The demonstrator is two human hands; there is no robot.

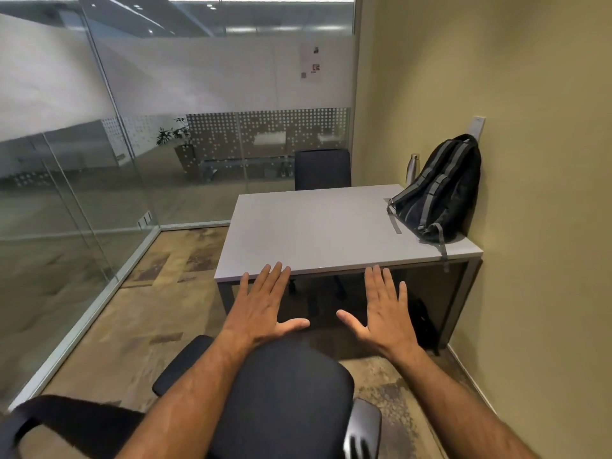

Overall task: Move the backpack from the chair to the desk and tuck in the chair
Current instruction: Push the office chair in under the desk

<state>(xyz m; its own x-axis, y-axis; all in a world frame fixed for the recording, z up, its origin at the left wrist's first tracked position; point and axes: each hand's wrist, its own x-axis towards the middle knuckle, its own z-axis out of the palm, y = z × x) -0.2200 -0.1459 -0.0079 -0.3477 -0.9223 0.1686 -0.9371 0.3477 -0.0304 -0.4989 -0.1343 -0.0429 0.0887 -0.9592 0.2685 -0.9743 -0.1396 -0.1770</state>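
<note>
The black backpack [440, 190] with grey stripes stands on the back right of the grey desk [314, 226], leaning against the wall. The black office chair [284, 392] is right below me, its backrest in front of the desk's near edge and apart from it. My left hand [265, 303] is spread flat, palm down, above the top of the backrest, thumb near its upper edge. My right hand [385, 309] is spread the same way to the right of the backrest. Neither hand holds anything.
A steel bottle [412, 168] stands behind the backpack. A second dark chair [323, 168] sits at the desk's far side. Glass walls [99, 160] close the room at left and back; a yellow wall [546, 193] runs along the right. A dark bag [424, 319] lies under the desk.
</note>
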